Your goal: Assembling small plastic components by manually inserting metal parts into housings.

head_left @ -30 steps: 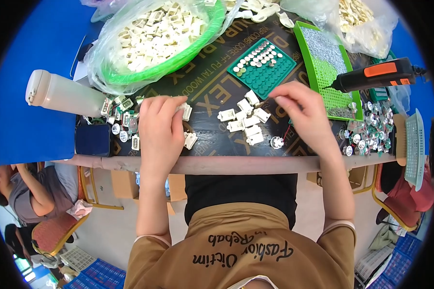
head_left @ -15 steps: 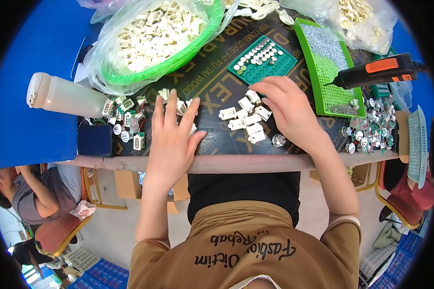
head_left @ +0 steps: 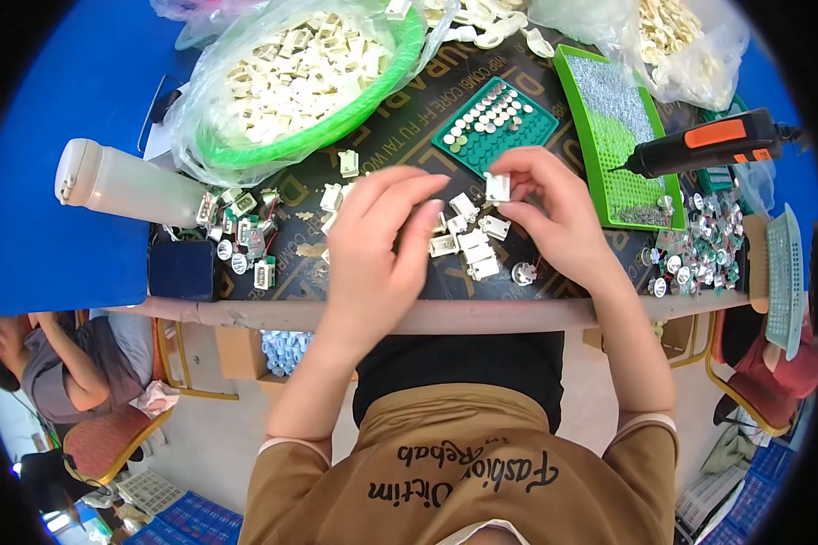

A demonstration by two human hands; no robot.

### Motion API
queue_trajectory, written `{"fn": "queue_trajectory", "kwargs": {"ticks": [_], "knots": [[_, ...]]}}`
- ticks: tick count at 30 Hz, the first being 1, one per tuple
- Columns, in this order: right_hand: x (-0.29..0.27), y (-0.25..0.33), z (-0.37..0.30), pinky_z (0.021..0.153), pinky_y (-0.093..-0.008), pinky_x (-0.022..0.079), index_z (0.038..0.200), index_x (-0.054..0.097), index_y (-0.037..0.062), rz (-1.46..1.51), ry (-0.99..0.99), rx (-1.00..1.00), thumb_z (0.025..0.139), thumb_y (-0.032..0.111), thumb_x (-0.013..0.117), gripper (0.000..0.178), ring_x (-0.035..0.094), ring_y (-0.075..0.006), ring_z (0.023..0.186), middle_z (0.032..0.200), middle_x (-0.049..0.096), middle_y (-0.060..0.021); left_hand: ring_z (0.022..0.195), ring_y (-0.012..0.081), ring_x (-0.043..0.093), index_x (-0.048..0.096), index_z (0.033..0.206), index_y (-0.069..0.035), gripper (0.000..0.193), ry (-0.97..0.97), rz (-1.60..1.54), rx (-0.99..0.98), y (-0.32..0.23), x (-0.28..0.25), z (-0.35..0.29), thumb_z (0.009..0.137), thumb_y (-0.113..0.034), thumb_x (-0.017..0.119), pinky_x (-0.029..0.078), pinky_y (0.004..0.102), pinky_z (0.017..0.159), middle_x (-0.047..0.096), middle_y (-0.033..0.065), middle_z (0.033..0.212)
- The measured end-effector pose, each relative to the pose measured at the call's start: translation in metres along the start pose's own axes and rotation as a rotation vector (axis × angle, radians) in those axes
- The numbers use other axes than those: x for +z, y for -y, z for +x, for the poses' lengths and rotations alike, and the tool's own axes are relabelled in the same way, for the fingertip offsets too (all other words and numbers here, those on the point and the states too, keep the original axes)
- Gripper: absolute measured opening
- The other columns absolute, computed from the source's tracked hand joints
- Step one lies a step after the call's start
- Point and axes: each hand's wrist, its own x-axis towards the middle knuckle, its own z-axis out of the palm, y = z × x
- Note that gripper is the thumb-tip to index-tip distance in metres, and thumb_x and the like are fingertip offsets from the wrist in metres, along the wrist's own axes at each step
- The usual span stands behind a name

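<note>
Between its thumb and fingertips, my right hand (head_left: 554,213) pinches a small white plastic housing (head_left: 498,188) above the table. My left hand (head_left: 382,245) is beside it on the left, fingers curved and apart from the thumb; nothing shows in it. Below and between the hands lies a cluster of similar white housings (head_left: 473,243). A few more white pieces (head_left: 332,197) lie just beyond my left hand, which partly hides them. Close in front of the right hand is a teal tray (head_left: 532,132) holding rows of small round metal discs.
A green basket (head_left: 373,104) heaped with white housings stands far left. Near a bottle (head_left: 127,182) and a dark box (head_left: 182,268) are wired assemblies (head_left: 245,227). At right are a green tray (head_left: 600,182) of small metal parts, an electric screwdriver (head_left: 709,143) and more assemblies (head_left: 700,245).
My left hand has moved right, from the left pieces toward the cluster, its fingers now curved. My right hand has raised a white housing from the cluster. The view has shifted slightly.
</note>
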Motion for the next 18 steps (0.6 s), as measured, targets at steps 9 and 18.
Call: {"fn": "queue_trajectory", "kwargs": {"ticks": [9, 18], "knots": [[0.014, 0.018, -0.021, 0.081, -0.0329, 0.044, 0.097, 0.059, 0.0055, -0.135, -0.094, -0.426, 0.067, -0.003, 0.067, 0.032, 0.054, -0.0241, 0.093, 0.100, 0.059, -0.0085, 0.096, 0.0198, 0.060, 0.040, 0.118, -0.002, 0.035, 0.252, -1.295, -0.565, -0.006, 0.024, -0.010, 0.086, 0.001, 0.055, 0.049, 0.0318, 0.085, 0.060, 0.0136, 0.102], [-0.037, -0.004, 0.031, 0.074, -0.0411, 0.046, 0.091, 0.061, 0.0027, -0.783, -0.166, -0.194, 0.076, 0.003, 0.058, 0.015, 0.059, -0.0324, 0.082, 0.087, 0.061, -0.0142, 0.089, 0.0188, 0.062, 0.048, 0.115, -0.002, 0.026, 0.230, -1.384, -0.539, 0.017, 0.022, -0.023, 0.089, -0.004, 0.053, 0.051, 0.0261, 0.075, 0.060, 0.0144, 0.103]]}}
